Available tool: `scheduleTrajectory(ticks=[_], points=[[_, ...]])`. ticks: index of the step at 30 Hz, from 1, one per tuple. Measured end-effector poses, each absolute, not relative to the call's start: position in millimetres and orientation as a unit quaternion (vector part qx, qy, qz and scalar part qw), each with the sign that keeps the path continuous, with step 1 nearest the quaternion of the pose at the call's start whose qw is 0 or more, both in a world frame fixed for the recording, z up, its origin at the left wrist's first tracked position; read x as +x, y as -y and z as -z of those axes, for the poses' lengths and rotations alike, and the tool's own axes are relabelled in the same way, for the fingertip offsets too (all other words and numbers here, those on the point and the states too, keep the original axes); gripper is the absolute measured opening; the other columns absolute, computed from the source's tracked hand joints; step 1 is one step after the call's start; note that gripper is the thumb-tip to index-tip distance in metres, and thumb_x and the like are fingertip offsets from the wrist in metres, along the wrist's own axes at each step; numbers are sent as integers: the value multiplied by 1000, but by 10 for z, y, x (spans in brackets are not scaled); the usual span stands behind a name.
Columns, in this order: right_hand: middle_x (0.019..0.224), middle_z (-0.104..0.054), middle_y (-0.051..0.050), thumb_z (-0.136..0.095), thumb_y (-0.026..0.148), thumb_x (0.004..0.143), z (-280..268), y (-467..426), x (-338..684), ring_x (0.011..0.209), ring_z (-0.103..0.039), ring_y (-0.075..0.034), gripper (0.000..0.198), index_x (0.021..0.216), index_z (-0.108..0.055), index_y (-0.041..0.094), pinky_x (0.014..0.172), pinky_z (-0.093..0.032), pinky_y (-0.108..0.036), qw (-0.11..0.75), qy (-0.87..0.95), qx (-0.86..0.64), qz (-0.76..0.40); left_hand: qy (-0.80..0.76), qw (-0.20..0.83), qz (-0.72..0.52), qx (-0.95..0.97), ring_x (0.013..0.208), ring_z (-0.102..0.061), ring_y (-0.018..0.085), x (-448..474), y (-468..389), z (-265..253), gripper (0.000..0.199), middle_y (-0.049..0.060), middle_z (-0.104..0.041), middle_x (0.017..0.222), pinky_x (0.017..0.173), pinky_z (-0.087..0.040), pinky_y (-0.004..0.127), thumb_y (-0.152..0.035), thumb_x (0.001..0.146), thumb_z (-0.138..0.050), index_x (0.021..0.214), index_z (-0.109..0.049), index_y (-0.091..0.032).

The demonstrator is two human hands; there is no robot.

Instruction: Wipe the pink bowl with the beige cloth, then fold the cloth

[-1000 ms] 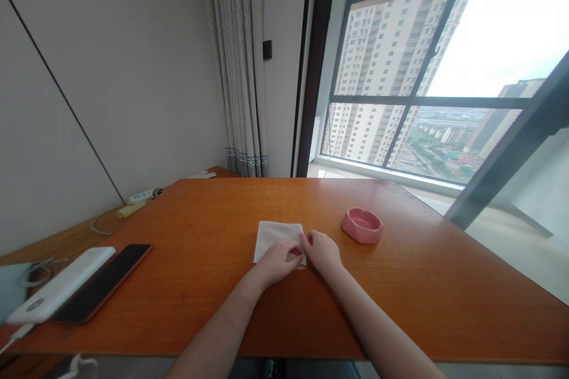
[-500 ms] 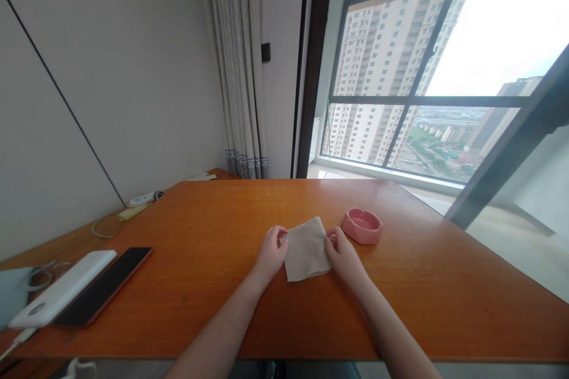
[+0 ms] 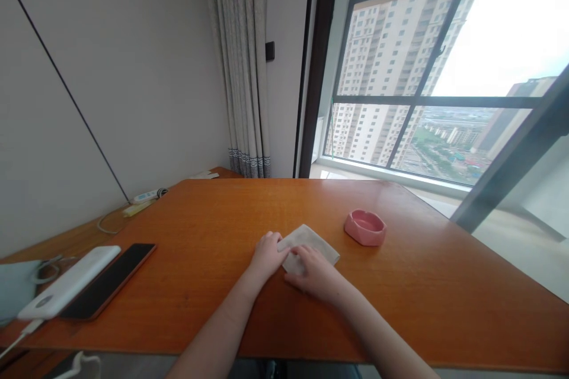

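Observation:
A small beige folded cloth (image 3: 320, 243) lies on the wooden table (image 3: 213, 219), one corner pointing away from me. My left hand (image 3: 268, 256) has its fingers closed on the left corner of the cloth. Over the near left part of it is my right hand (image 3: 316, 272), its fingertips touching the top and its thumb spread apart, with cloth showing between. The right hand covers some of the cloth's near edge. To the right, apart from both hands, stands a pink ashtray (image 3: 365, 227).
On the left lie a white power bank (image 3: 71, 281) with a cable plugged in and a dark phone (image 3: 109, 280) beside it. A power strip (image 3: 149, 195) rests by the wall. Behind the table are a curtain (image 3: 246, 71) and a large window.
My right hand has let go of the cloth's right edge and moved left across it, close to my left hand. The cloth has turned, and the view has shifted slightly.

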State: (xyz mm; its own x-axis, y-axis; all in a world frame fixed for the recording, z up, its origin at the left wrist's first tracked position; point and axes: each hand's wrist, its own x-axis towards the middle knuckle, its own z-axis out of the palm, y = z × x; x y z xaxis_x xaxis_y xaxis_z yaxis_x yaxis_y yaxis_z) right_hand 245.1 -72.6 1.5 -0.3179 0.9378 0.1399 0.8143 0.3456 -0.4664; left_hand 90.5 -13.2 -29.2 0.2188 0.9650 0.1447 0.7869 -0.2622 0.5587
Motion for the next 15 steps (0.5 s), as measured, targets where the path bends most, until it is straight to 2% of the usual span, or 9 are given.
scheduleTrajectory(ticks=[2, 5, 7, 10, 12, 15], points=[[110, -58, -11, -63, 35, 68, 31, 806, 2301, 103, -50, -28, 51, 116, -53, 18, 86, -37, -36, 172, 794, -571, -120, -554, 227, -289, 747, 80, -52, 17, 912, 110, 319, 17, 3, -56, 84, 74, -40, 28, -35, 77, -51, 79, -50, -19], [101, -60, -11, -53, 21, 74, 87, 798, 2225, 96, -51, -26, 28, 101, -58, 15, 81, -37, -34, 182, 775, -599, -80, -501, 348, -347, 712, 67, -47, 13, 945, 94, 333, 28, -2, -51, 71, 64, -39, 25, -47, 80, -44, 78, -47, -19], [89, -61, -9, -46, 17, 77, 100, 738, 2258, 85, -53, -22, 13, 83, -58, 16, 75, -37, -31, 208, 765, -601, -101, -465, 449, -358, 673, 64, -47, 13, 970, 91, 322, 42, -1, -51, 67, 61, -39, 24, -58, 80, -36, 76, -49, -18], [72, -57, -3, -44, 21, 78, 85, 631, 2358, 68, -51, -16, 10, 70, -49, 19, 63, -36, -27, 281, 721, -605, -190, -442, 569, -342, 603, 66, -52, 14, 971, 73, 283, 56, 2, -56, 67, 63, -41, 25, -63, 80, -26, 72, -55, -15], [63, -52, 2, -45, 28, 78, 57, 559, 2447, 60, -48, -14, 12, 69, -45, 20, 58, -34, -24, 363, 669, -592, -266, -464, 551, -358, 594, 68, -55, 16, 913, 34, 243, 54, 3, -57, 66, 65, -42, 27, -60, 80, -29, 71, -57, -15], [58, -45, 5, -45, 39, 77, 2, 445, 2649, 56, -45, -12, 20, 70, -44, 21, 54, -34, -23, 493, 563, -545, -379, -523, 415, -416, 617, 70, -55, 17, 718, -58, 165, 35, 2, -57, 66, 69, -42, 29, -48, 77, -44, 68, -55, -16]])
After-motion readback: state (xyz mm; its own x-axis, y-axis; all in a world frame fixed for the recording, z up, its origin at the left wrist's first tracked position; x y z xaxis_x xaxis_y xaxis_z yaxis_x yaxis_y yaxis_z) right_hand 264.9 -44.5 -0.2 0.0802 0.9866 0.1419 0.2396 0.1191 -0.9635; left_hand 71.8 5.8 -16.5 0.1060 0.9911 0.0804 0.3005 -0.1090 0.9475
